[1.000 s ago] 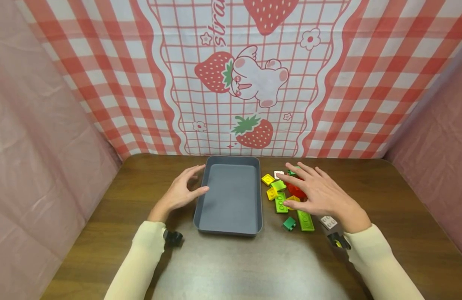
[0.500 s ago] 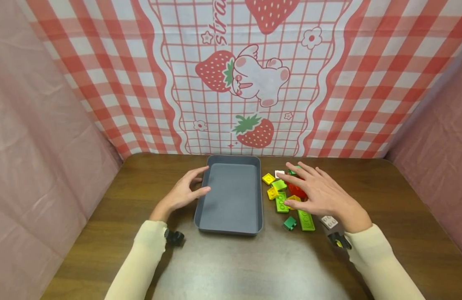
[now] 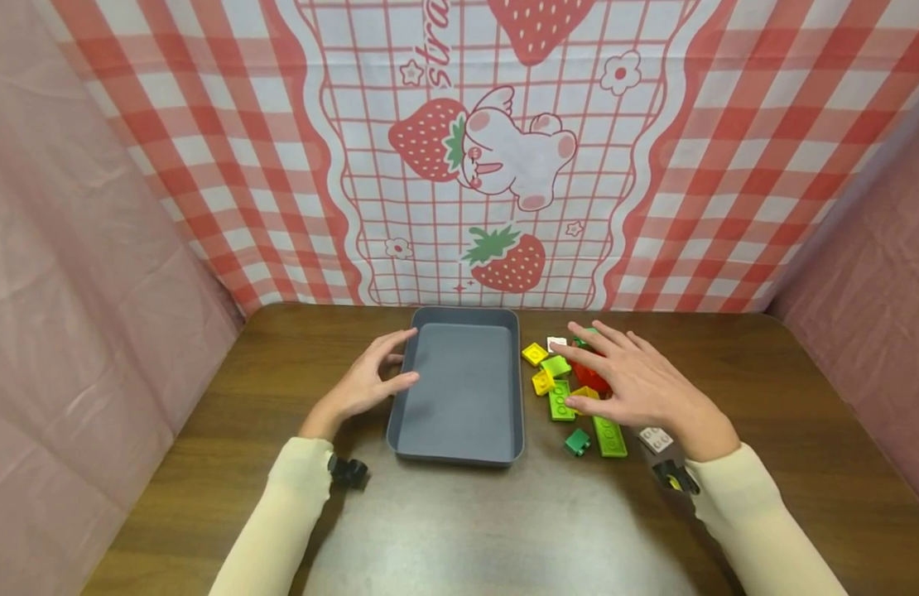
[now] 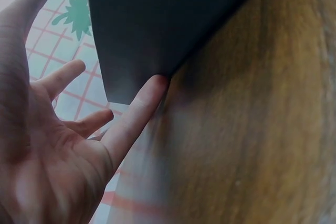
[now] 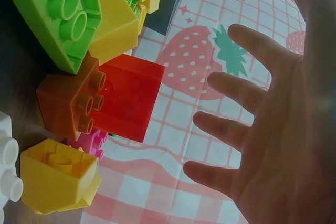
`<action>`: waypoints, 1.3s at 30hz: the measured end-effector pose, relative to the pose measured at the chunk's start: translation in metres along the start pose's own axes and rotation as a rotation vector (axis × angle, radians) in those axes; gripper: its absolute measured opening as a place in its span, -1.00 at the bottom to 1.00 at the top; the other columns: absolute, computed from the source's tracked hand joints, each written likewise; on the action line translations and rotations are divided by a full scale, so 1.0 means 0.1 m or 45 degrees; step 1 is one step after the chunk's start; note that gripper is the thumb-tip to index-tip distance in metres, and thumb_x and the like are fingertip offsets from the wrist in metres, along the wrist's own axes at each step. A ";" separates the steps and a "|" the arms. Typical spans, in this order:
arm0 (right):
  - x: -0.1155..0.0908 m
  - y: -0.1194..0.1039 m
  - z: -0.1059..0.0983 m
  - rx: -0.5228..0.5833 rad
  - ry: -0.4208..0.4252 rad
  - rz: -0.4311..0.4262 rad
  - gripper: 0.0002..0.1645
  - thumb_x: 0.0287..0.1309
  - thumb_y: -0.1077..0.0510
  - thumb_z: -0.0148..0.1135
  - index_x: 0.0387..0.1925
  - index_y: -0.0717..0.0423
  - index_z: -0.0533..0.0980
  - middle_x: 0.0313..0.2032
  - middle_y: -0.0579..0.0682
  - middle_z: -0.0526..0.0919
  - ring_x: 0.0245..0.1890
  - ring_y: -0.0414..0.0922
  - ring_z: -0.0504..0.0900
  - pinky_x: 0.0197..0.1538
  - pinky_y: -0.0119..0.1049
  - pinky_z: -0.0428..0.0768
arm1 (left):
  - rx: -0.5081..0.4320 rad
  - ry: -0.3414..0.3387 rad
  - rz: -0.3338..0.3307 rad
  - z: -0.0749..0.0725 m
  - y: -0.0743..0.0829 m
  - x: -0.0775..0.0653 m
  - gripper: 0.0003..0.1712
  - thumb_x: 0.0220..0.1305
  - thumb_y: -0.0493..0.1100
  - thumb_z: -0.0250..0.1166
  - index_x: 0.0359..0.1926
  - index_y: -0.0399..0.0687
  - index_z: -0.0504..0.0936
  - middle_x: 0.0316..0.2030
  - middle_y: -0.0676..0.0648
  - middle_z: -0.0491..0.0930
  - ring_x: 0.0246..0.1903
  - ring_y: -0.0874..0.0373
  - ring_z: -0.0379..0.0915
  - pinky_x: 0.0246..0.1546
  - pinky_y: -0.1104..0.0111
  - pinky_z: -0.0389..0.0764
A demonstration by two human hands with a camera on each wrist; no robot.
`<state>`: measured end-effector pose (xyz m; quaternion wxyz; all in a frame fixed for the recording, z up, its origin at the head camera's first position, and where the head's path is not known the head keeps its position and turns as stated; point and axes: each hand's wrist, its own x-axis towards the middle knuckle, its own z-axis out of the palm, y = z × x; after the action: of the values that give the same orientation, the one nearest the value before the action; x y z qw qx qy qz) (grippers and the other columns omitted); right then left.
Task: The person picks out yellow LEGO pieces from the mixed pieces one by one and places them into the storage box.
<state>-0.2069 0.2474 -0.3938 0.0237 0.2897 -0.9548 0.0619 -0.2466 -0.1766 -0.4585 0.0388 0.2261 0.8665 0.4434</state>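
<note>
A grey rectangular tray (image 3: 459, 397) with low walls lies on the table, nothing inside it. My left hand (image 3: 364, 377) is at its left wall, fingers spread; in the left wrist view a fingertip meets the lower edge of the tray wall (image 4: 157, 19). My right hand (image 3: 638, 389) hovers with spread fingers over a heap of toy building bricks and holds nothing. Under and around it show a long green brick (image 5: 60, 14), a red brick (image 5: 134, 98), an orange brick (image 5: 68, 98) and a yellow brick (image 5: 58, 177). The hand hides part of the heap in the head view.
Left of the heap lie small yellow bricks (image 3: 535, 354) and a lime brick (image 3: 560, 401). A dark green brick (image 3: 577, 442) is nearest the front, and a white brick (image 3: 655, 439) sits by the right wrist. A strawberry-print cloth (image 3: 474, 240) hangs behind the table (image 3: 459, 538).
The left hand has shifted very slightly right toward the tray, mostly in the first half second. The right hand keeps its place over the bricks.
</note>
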 end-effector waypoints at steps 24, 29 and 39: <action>0.00 0.00 0.00 0.002 -0.007 0.020 -0.01 0.08 -0.55 0.11 0.51 -0.41 0.18 0.56 0.06 0.13 0.52 0.24 0.03 0.40 0.49 0.07 | -0.032 -0.016 -0.004 -0.02 -0.01 -0.01 -0.14 0.30 -0.05 0.33 0.54 0.19 0.16 0.48 -0.24 0.16 0.29 -0.29 0.37 0.04 -0.23 0.60; 0.01 0.00 -0.01 -0.001 -0.009 0.021 -0.01 0.08 -0.54 0.12 0.51 -0.41 0.18 0.56 0.06 0.12 0.52 0.24 0.03 0.41 0.49 0.06 | -0.018 -0.017 -0.019 -0.03 -0.02 -0.01 -0.14 0.25 0.05 0.37 0.51 0.27 0.21 0.45 -0.19 0.23 0.29 -0.22 0.38 0.13 -0.23 0.55; 0.00 -0.01 -0.01 -0.013 -0.024 0.026 0.00 0.08 -0.53 0.12 0.52 -0.42 0.15 0.57 0.08 0.11 0.52 0.25 0.03 0.41 0.49 0.07 | 0.014 -0.006 0.031 -0.01 -0.03 0.00 -0.25 0.23 0.07 0.38 0.39 -0.01 0.43 0.42 -0.22 0.30 0.26 -0.20 0.43 0.21 -0.18 0.51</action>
<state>-0.2069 0.2469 -0.3930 0.0155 0.2803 -0.9582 0.0547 -0.2479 -0.1783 -0.4602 0.0344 0.2379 0.8659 0.4386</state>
